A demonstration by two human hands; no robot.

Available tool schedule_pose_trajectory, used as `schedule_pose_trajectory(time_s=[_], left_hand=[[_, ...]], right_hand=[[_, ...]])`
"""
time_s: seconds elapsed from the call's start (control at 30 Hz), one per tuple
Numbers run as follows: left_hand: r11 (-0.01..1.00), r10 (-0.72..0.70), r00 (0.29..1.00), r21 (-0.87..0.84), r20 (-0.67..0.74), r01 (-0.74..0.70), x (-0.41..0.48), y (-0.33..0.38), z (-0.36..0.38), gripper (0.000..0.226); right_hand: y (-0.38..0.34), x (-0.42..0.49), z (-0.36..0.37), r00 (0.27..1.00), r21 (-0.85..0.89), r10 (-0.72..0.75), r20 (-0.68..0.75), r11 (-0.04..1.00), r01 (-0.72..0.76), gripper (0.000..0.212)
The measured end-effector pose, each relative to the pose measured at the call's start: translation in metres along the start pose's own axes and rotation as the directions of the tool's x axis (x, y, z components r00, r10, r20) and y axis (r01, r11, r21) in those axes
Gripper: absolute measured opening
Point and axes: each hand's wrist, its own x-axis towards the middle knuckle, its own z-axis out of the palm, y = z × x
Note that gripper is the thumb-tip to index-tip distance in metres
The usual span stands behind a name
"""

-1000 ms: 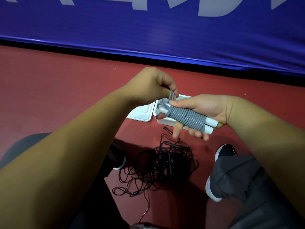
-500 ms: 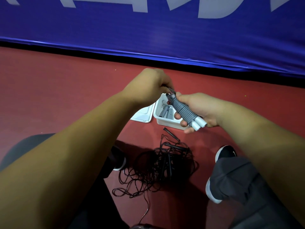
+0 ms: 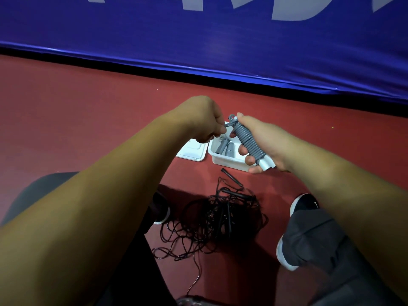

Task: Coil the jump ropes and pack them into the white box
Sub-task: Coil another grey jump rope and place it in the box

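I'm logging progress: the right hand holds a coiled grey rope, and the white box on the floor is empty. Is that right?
Not quite. The white box is not empty: the head view shows grey bundles already lying in it. The right hand does hold a coiled grey rope.

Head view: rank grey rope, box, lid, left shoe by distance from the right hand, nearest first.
1. grey rope: gripped in the right hand.
2. box: just under the hand, on the floor.
3. lid: left of the box.
4. left shoe: lower left, beside the black ropes.
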Motion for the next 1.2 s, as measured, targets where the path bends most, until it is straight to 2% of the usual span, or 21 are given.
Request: schedule_pose_trajectory(time_s=[0.1,0.2,0.3,0.4,0.5,0.57,0.67,0.8,0.93,1.0,1.13,1.2], left_hand=[[0.982,-0.043,0.999,-0.184,-0.002,0.042,-0.006,0.000,-0.008,0.004],[0.985,-0.043,0.999,-0.169,-0.031,0.037,-0.009,-0.002,-0.015,0.010],[0.985,-0.044,0.999,-0.167,-0.001,0.044,-0.008,-0.007,-0.014,0.016],[0.972,-0.043,0.994,-0.226,0.103,0.065,-0.006,-0.009,-0.010,0.018],[0.910,0.033,0.974,-0.409,0.224,0.064,-0.003,-0.009,-0.004,0.020],[0.858,0.033,0.964,-0.502,0.265,0.108,-0.002,-0.007,-0.003,0.020],[0.860,0.003,0.952,-0.486,0.306,0.154,-0.005,-0.002,-0.004,0.018],[0.890,-0.013,0.955,-0.431,0.298,0.146,-0.005,0.002,-0.002,0.036],[0.807,-0.050,0.963,-0.558,0.263,0.194,0.003,0.003,0.001,0.044],[0.789,-0.032,0.960,-0.583,0.278,0.195,0.006,0.000,0.002,0.039],[0.847,-0.019,0.976,-0.516,0.219,0.132,0.009,-0.004,0.001,0.027],[0.843,-0.014,0.979,-0.524,0.203,0.121,0.008,-0.005,0.000,0.022]], right_hand=[[-0.004,-0.001,0.000,1.000,-0.015,-0.023,-0.013,1.000,0.022,0.057],[-0.007,-0.002,0.002,0.998,-0.035,-0.054,-0.034,0.998,0.053,0.056],[-0.006,-0.003,0.003,0.996,-0.049,-0.081,-0.047,0.996,0.078,0.055],[-0.006,-0.002,0.002,0.994,-0.040,-0.092,-0.059,0.995,0.090,0.056],[-0.007,-0.003,0.000,0.992,-0.033,-0.101,-0.075,0.995,0.099,0.056],[-0.008,-0.002,-0.002,0.989,-0.028,-0.118,-0.086,0.993,0.116,0.056],[-0.006,-0.002,-0.005,0.987,-0.025,-0.137,-0.083,0.991,0.135,0.057],[-0.004,-0.001,-0.008,0.987,-0.035,-0.135,-0.083,0.991,0.133,0.058],[-0.005,0.000,-0.011,0.984,0.004,-0.143,-0.104,0.989,0.145,0.056],[-0.006,-0.001,-0.011,0.986,0.041,-0.130,-0.102,0.990,0.135,0.055],[-0.006,-0.004,-0.010,0.991,0.086,-0.109,-0.079,0.990,0.116,0.055],[-0.007,-0.006,-0.010,0.993,0.117,-0.104,-0.045,0.987,0.109,0.053]])
